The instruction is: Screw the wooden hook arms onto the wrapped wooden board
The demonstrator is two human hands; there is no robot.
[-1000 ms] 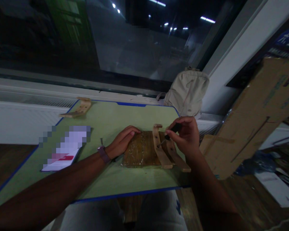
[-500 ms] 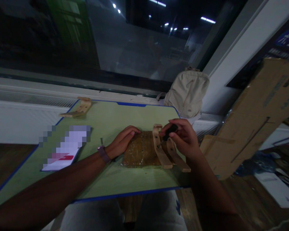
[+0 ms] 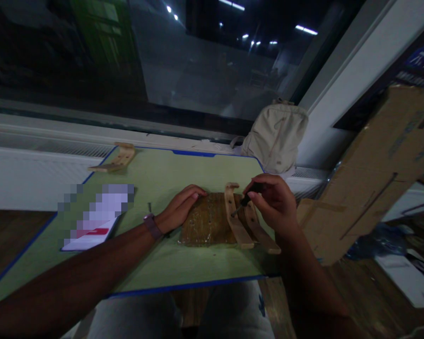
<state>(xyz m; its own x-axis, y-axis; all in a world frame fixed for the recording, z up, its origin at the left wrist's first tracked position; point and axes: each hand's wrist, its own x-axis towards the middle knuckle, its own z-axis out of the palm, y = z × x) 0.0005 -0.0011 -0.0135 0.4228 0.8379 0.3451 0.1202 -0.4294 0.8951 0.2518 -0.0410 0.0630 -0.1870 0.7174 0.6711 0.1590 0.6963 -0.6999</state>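
Note:
My right hand is closed around the black handle of a screwdriver. The shaft slants down to a hole in a curved wooden piece with a hooked far end. A second curved wooden piece lies beside it on the right, partly behind my right hand. Both sit at the right end of a flat brown block wrapped in shiny clear film or tape. My left hand grips that block's left edge, fingers along its far corner and thumb on top.
All this is on a green table with a blue edge. Another curved wooden piece lies at the far left corner. Closer are a partly pixelated white booklet or box and an upright screw. A backpack and cardboard stand beyond.
My right hand has turned slightly on the screwdriver handle and shifted a little right, showing more of the shaft. My left hand and the block keep their place.

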